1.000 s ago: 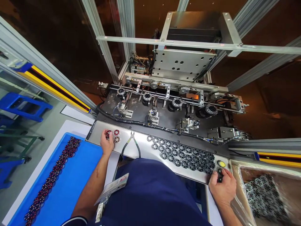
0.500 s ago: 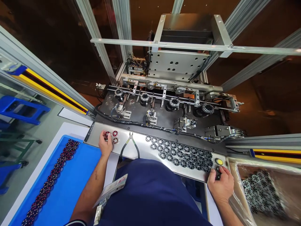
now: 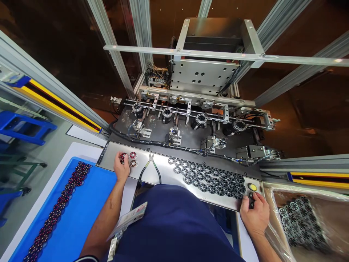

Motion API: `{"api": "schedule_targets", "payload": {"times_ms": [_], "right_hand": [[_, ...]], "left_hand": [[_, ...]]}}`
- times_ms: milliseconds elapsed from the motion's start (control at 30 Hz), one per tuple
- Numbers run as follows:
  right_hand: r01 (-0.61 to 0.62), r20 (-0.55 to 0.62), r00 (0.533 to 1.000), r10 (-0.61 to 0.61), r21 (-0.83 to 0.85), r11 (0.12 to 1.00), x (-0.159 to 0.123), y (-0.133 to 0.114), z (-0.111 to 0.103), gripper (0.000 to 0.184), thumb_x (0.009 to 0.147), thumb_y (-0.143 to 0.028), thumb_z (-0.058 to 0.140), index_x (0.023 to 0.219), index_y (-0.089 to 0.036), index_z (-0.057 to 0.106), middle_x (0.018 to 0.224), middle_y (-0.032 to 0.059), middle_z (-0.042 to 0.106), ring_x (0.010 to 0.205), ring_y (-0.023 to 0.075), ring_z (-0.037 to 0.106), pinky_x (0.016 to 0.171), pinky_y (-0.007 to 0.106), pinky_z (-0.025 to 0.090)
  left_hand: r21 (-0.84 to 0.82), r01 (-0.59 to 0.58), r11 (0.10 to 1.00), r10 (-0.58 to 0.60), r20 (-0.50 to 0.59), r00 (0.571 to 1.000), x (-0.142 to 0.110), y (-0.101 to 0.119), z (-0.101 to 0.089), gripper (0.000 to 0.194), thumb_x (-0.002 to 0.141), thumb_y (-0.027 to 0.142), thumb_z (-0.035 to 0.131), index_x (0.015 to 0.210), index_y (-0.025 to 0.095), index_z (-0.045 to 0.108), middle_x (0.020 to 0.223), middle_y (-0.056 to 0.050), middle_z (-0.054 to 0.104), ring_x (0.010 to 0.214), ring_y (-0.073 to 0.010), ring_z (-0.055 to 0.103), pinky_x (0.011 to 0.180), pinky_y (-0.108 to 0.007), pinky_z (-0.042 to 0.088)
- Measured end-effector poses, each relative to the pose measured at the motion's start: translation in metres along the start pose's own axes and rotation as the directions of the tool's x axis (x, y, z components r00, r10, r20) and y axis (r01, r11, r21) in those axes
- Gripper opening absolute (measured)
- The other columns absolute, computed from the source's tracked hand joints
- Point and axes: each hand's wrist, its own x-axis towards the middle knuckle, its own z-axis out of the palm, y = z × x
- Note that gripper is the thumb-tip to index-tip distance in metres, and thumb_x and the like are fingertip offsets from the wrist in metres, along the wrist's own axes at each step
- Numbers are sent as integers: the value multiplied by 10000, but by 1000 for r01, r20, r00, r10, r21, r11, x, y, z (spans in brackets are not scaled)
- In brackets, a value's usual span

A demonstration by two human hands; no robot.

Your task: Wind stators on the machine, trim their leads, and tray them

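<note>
My left hand is at the left end of the steel ledge, fingers curled around a red-and-black spoked round part that looks like a motor stator; the hand partly hides it. Two more such parts, a red one and a brownish one, lie just to its right. Cutting pliers with spread handles lie beside them. At the ledge's right end, my right hand has thumb and fingers closed about a black button, below a yellow button. Rows of black stators fill the ledge between.
Behind the ledge is a machine with several round fixtures and cabling. A blue tray at left holds a strip of red-and-black stators. At right, a plastic-lined box holds black ones. Yellow guard bars flank the opening.
The view shifts slightly, so the scene slides left. Both hands keep their places on the parts and the button. The machine's fixtures look the same.
</note>
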Motion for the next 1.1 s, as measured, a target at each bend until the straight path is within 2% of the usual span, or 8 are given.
{"api": "schedule_targets", "payload": {"times_ms": [100,300,533,767,900,1100], "right_hand": [[29,17,999,-29,13,999,-1,-1,-5,463,859,-490,468,1009,-95,657,1023,228,615,1029,388,583,904,586,486],[179,105,978,-180,23,984,-6,-3,-18,350,859,-389,479,1035,-123,624,1063,215,639,1075,387,591,947,613,485],[218,133,968,-212,-33,975,1,2,-26,276,848,-356,464,936,-154,630,958,187,692,1071,376,625,927,569,521],[166,123,980,-159,-52,985,12,2,-32,234,838,-358,453,850,-229,648,856,138,711,1025,371,669,845,518,549],[178,125,977,-171,-49,983,15,3,-34,245,830,-330,444,851,-210,656,850,139,709,1016,376,672,824,524,548],[229,162,962,-220,-40,973,14,2,-38,202,793,-340,468,775,-228,635,852,103,742,858,322,711,789,480,582]], "left_hand": [[1,5,1000,-5,2,1000,0,1,0,510,946,420,550,1380,154,514,1238,-171,676,1151,-261,656,1047,-426,490],[8,13,1000,-13,3,1000,0,3,-1,519,947,424,553,1379,141,512,1228,-179,675,1191,-271,639,1074,-440,472],[4,10,1000,-10,11,1000,1,5,-2,525,948,428,547,1383,137,507,1233,-182,672,1189,-276,638,1071,-446,474],[2,7,1000,-7,17,1000,2,4,-1,526,944,420,549,1389,144,499,1238,-182,671,1145,-272,659,1034,-443,499],[11,14,1000,-14,14,1000,1,3,-1,528,944,422,546,1390,142,498,1235,-187,671,1151,-274,657,1035,-443,498],[9,37,999,-37,-1,999,0,4,0,519,933,435,560,1372,162,515,1222,-167,680,1136,-273,665,1040,-446,497]]}}
